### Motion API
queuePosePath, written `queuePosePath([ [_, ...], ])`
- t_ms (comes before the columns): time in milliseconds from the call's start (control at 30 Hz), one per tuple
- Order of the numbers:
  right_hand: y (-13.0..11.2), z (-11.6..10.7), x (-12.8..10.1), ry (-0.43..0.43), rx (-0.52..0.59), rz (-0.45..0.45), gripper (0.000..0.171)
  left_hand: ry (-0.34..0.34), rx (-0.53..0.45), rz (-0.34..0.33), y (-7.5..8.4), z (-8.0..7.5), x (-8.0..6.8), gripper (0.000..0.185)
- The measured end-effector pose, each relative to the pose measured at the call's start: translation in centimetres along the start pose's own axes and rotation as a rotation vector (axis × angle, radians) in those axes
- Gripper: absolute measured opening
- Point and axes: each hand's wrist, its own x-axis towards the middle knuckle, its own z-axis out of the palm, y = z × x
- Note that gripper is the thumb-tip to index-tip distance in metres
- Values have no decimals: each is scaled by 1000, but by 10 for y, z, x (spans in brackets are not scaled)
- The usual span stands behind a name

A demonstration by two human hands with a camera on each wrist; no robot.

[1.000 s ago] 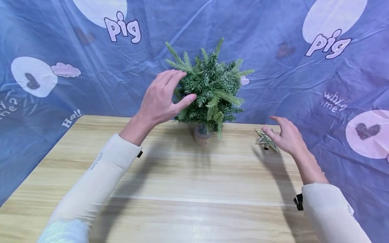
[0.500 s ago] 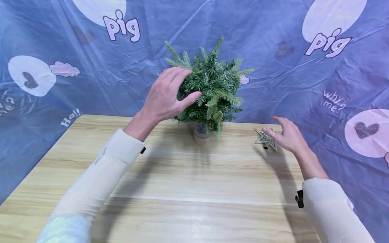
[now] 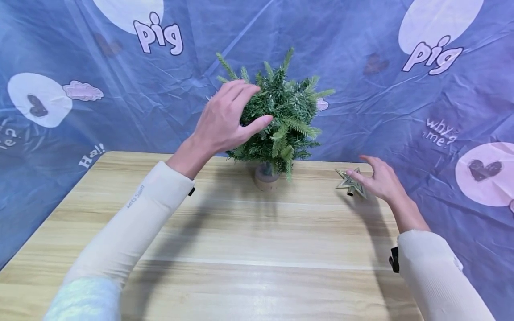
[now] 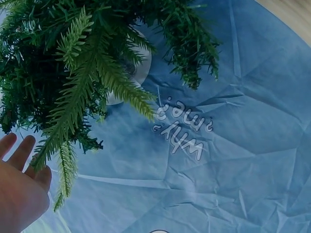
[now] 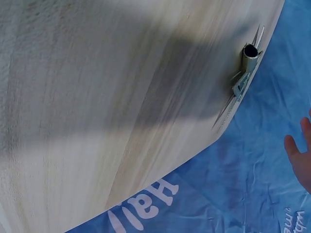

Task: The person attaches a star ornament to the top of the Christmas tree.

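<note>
A small artificial pine tree [image 3: 281, 111] stands at the back of the table on a round, pale brown base [image 3: 266, 180]. My left hand [image 3: 225, 118] is up at the tree's left side, fingers and thumb spread apart. In the left wrist view, the fingertips of this left hand [image 4: 22, 189] are close against the outer needles; whether they touch I cannot tell. A gold star tree topper [image 3: 350, 183] with a short tube socket lies near the table's back right. Over its right side hovers my right hand [image 3: 379, 180], loosely spread and holding nothing; the right wrist view shows the star [image 5: 245, 68] apart from it.
The light wooden table [image 3: 241, 236] ends at the back against a blue printed cloth [image 3: 361, 111], which also hangs at both sides. Both forearms wear white sleeves [image 3: 136, 214] with black clips at the cuffs.
My left hand has moved right and slightly up, further in front of the tree. The right hand has stayed almost still beside the star.
</note>
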Motion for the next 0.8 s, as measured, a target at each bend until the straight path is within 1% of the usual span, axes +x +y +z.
queuePosePath([
  [167,3,-1,2,-9,7,32,85,-60,39,-27,1,-2,9,73],
  [400,5,-1,3,-45,15,62,89,-168,92,-89,5,0,20,79],
  [500,5,0,3,-58,15,67,90,-193,112,-112,7,2,24,82],
  [667,6,0,4,-65,17,73,90,-214,133,-146,10,2,31,85],
  [800,8,0,6,-63,29,74,91,-267,160,-179,13,0,39,89],
])
